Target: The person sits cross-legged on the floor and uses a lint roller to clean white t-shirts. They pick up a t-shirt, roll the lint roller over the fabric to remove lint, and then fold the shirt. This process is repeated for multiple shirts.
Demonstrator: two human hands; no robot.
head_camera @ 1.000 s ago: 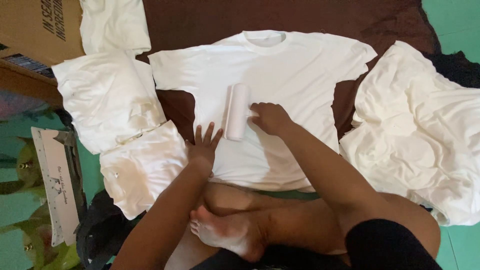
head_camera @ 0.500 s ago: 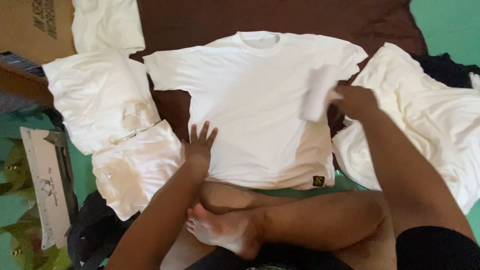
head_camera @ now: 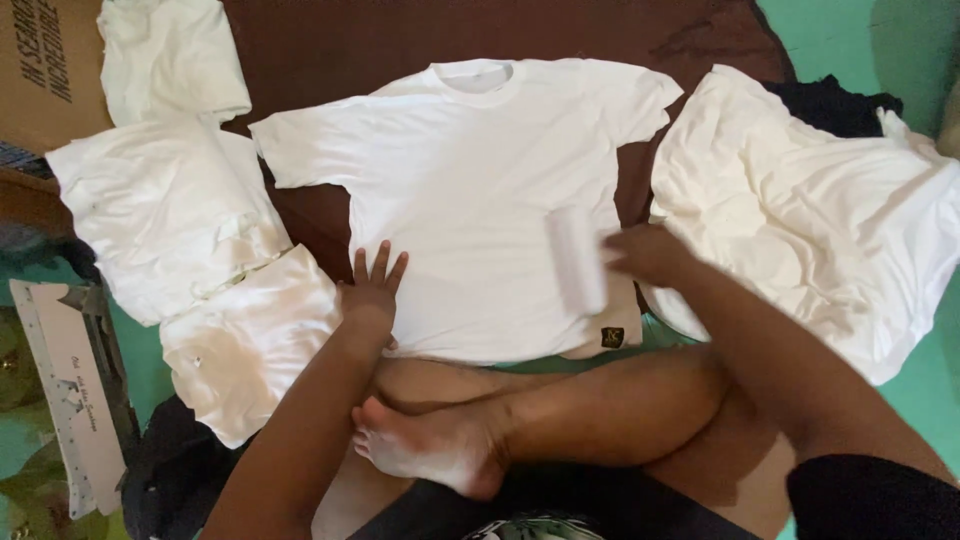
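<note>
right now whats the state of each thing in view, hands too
white t-shirt: spread flat, front up, on the brown cloth
lint roller: held on the shirt's lower right part
right hand: gripping the roller
left hand: flat, fingers spread, pressing the shirt's edge
shirt pile, right: rumpled
folded shirts, left: stacked
cardboard box: partly in view

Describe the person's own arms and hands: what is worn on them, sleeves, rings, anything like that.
Both forearms are bare, with no gloves, watch or bracelet showing. The left hand has bare fingers with no ring visible. The right hand is blurred, so rings cannot be told. A dark sleeve covers the right upper arm; the left arm's upper part is out of view.
</note>
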